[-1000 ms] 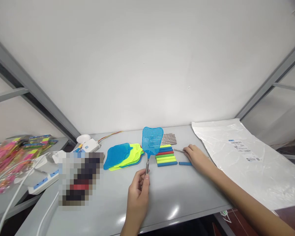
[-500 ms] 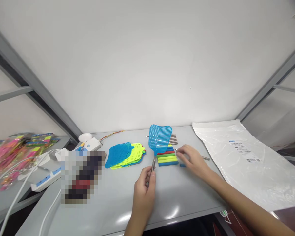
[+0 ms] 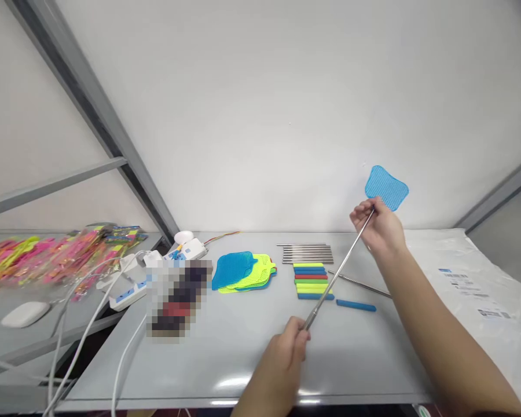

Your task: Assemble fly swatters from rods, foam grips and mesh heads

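My left hand (image 3: pixel 286 362) pinches the lower end of a telescopic metal rod (image 3: pixel 338 269) low over the grey table (image 3: pixel 226 353). The rod is drawn out long and slants up to the right. My right hand (image 3: pixel 378 227) is closed around its upper end, just below the blue mesh swatter head (image 3: pixel 386 188), raised in front of the white wall. Under the rod lie a stack of coloured grip sleeves (image 3: pixel 311 280), a single blue sleeve (image 3: pixel 356 305), a loose thin rod (image 3: pixel 359 284) and a row of bare metal rods (image 3: pixel 307 253).
Blue and yellow-green swatter heads (image 3: pixel 243 270) lie left of the sleeves. A pixelated dark object (image 3: pixel 177 296), white power strips (image 3: pixel 128 284) with cables and packs of pink items (image 3: pixel 47 255) are at left. A clear plastic bag (image 3: pixel 473 278) covers the right of the table.
The swatter's rod has been pulled out long. My right hand left the table, took the rod below the head and rose up to the right. The view swung right.
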`<action>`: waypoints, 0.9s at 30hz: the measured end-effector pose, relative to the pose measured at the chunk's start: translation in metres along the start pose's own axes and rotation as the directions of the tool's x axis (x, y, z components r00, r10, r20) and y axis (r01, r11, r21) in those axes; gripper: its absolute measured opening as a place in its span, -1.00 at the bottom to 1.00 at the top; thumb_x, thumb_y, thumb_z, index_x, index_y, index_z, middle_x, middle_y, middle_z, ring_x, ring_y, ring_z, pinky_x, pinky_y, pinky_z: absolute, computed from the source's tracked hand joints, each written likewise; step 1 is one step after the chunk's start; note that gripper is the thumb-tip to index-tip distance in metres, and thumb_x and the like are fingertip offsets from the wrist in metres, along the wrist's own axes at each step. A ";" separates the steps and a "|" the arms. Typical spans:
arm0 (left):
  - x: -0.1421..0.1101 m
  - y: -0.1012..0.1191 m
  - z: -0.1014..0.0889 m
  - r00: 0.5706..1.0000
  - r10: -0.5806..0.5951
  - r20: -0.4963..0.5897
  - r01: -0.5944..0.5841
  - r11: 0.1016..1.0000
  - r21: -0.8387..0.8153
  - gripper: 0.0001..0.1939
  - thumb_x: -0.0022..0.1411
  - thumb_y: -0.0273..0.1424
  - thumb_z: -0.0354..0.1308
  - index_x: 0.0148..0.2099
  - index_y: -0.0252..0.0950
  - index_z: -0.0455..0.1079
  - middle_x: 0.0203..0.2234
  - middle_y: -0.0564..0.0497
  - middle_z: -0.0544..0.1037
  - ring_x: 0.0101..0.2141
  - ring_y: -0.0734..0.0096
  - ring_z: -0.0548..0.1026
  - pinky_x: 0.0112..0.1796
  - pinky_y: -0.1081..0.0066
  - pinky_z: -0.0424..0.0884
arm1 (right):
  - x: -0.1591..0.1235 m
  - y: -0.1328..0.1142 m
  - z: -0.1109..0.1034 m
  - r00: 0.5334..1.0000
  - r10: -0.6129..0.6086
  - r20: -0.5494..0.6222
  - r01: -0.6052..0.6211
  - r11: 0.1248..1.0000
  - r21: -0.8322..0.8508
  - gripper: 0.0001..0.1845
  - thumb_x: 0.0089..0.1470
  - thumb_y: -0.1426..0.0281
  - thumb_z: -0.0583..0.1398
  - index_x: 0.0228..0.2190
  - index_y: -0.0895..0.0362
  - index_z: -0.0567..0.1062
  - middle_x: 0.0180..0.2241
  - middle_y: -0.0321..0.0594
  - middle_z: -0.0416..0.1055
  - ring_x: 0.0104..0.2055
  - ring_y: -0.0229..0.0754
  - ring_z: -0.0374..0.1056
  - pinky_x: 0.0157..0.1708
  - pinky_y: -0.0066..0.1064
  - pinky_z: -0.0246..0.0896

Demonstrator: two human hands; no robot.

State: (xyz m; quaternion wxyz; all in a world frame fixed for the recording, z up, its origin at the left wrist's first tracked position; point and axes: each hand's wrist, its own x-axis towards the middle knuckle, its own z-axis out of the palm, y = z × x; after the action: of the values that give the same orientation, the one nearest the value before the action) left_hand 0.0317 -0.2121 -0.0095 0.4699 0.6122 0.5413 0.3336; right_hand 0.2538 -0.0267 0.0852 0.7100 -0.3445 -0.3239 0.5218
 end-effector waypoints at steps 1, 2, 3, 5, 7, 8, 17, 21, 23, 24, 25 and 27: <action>-0.001 -0.001 -0.007 1.000 -0.019 -0.008 0.019 1.000 0.003 -0.67 0.33 -0.15 -0.19 -0.31 -0.20 0.27 -0.66 0.15 0.18 -0.60 0.43 0.17 -0.55 0.48 0.05 | 0.011 -0.009 -0.003 1.000 0.000 0.002 0.000 1.000 -0.002 -0.68 0.13 0.18 0.16 -0.53 0.07 0.23 -0.58 -0.46 0.19 -0.55 -0.36 0.22 -0.36 -0.42 0.28; -0.001 -0.001 -0.015 0.999 -0.033 -0.013 0.033 0.999 0.008 -0.67 0.32 -0.14 -0.18 -0.32 -0.20 0.28 -0.66 0.15 0.19 -0.60 0.43 0.17 -0.55 0.49 0.06 | 0.016 -0.014 -0.005 1.000 -0.013 0.005 0.013 1.000 -0.005 -0.69 0.13 0.16 0.15 -0.51 0.07 0.24 -0.57 -0.46 0.19 -0.56 -0.37 0.21 -0.38 -0.43 0.27; -0.001 0.000 -0.022 0.999 -0.041 -0.004 0.041 0.999 0.013 -0.67 0.31 -0.12 -0.16 -0.32 -0.20 0.29 -0.65 0.15 0.21 -0.58 0.43 0.19 -0.54 0.50 0.08 | 0.015 -0.016 -0.006 0.999 -0.024 0.021 0.024 1.000 -0.020 -0.69 0.12 0.13 0.15 -0.49 0.07 0.25 -0.56 -0.45 0.20 -0.56 -0.38 0.21 -0.39 -0.44 0.27; 0.001 0.002 -0.036 0.999 -0.036 0.029 0.036 0.999 0.023 -0.67 0.30 -0.10 -0.12 -0.31 -0.20 0.31 -0.59 0.13 0.29 -0.53 0.42 0.26 -0.49 0.51 0.15 | -0.003 -0.009 -0.003 0.998 -0.037 0.059 0.040 0.998 -0.050 -0.67 0.10 0.07 0.14 -0.44 0.06 0.27 -0.54 -0.44 0.21 -0.56 -0.36 0.22 -0.41 -0.43 0.27; 0.003 0.003 -0.046 0.998 -0.038 0.054 0.035 0.997 0.068 -0.67 0.31 -0.08 -0.11 -0.30 -0.18 0.31 -0.53 0.11 0.35 -0.46 0.39 0.32 -0.42 0.50 0.20 | -0.035 0.008 0.004 0.993 -0.007 0.117 0.016 0.997 -0.079 -0.67 0.11 0.04 0.12 -0.41 0.04 0.28 -0.55 -0.43 0.20 -0.56 -0.33 0.22 -0.43 -0.42 0.27; 0.003 0.002 -0.049 0.997 -0.048 0.061 0.042 0.994 0.103 -0.66 0.31 -0.07 -0.11 -0.31 -0.17 0.31 -0.51 0.10 0.37 -0.43 0.37 0.34 -0.39 0.49 0.21 | -0.053 0.018 0.008 0.990 0.027 0.142 -0.016 0.997 -0.076 -0.67 0.13 0.04 0.10 -0.39 0.03 0.28 -0.56 -0.43 0.19 -0.56 -0.31 0.22 -0.45 -0.41 0.26; -0.016 -0.016 -0.074 0.976 -0.139 0.166 0.092 0.960 0.264 -0.63 0.31 -0.06 -0.11 -0.34 -0.16 0.34 -0.42 0.05 0.48 -0.31 0.28 0.42 -0.26 0.45 0.25 | -0.055 0.005 -0.018 0.991 -0.005 -0.134 0.027 0.987 0.161 -0.61 0.19 0.15 0.11 -0.55 0.06 0.14 -0.67 -0.53 -0.18 -0.69 -0.37 -0.20 -0.66 -0.55 0.06; -0.012 -0.018 -0.081 0.988 -0.125 0.091 0.093 0.951 0.296 -0.64 0.30 -0.06 -0.09 -0.34 -0.15 0.38 -0.42 0.05 0.49 -0.30 0.26 0.42 -0.25 0.44 0.25 | -0.075 0.028 -0.009 0.993 0.032 -0.112 -0.009 0.981 0.196 -0.67 0.22 0.14 0.06 -0.48 0.05 0.22 -0.64 -0.49 -0.07 -0.64 -0.36 -0.06 -0.53 -0.51 0.19; -0.008 -0.017 -0.079 0.989 -0.122 0.078 0.091 0.943 0.321 -0.63 0.30 -0.05 -0.11 -0.31 -0.14 0.39 -0.39 0.04 0.49 -0.28 0.25 0.42 -0.23 0.43 0.25 | -0.103 0.053 0.002 0.989 0.146 -0.012 -0.141 0.970 0.196 -0.65 0.22 0.10 0.05 -0.48 0.05 0.23 -0.60 -0.46 -0.02 -0.59 -0.35 0.00 -0.49 -0.46 0.22; -0.007 -0.017 -0.077 0.987 -0.127 0.094 0.089 0.941 0.328 -0.62 0.31 -0.04 -0.12 -0.31 -0.14 0.38 -0.40 0.04 0.49 -0.29 0.26 0.42 -0.23 0.43 0.25 | -0.114 0.062 0.005 0.985 0.173 -0.001 -0.169 0.964 0.207 -0.65 0.22 0.08 0.05 -0.47 0.05 0.22 -0.59 -0.46 -0.04 -0.60 -0.35 -0.02 -0.52 -0.47 0.19; -0.007 -0.016 -0.076 0.984 -0.134 0.120 0.087 0.940 0.331 -0.61 0.31 -0.04 -0.13 -0.32 -0.15 0.37 -0.41 0.05 0.48 -0.30 0.27 0.42 -0.24 0.43 0.25 | -0.120 0.067 0.006 0.980 0.198 0.010 -0.195 0.954 0.229 -0.65 0.21 0.10 0.06 -0.48 0.06 0.22 -0.59 -0.47 -0.06 -0.61 -0.36 -0.06 -0.56 -0.50 0.14; -0.010 -0.014 -0.076 0.970 -0.156 0.188 0.086 0.937 0.338 -0.58 0.32 -0.03 -0.17 -0.34 -0.17 0.34 -0.43 0.06 0.47 -0.32 0.30 0.41 -0.26 0.44 0.26 | -0.117 0.064 0.000 0.981 0.193 -0.006 -0.184 0.942 0.280 -0.60 0.21 0.10 0.06 -0.53 0.08 0.19 -0.61 -0.48 -0.14 -0.63 -0.38 -0.14 -0.65 -0.54 -0.01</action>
State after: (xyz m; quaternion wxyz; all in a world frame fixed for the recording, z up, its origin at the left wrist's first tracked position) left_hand -0.0450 -0.2063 0.0036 0.4363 0.6791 0.5729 0.1424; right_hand 0.1915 -0.1256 0.0207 0.7035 -0.2794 -0.2010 0.6219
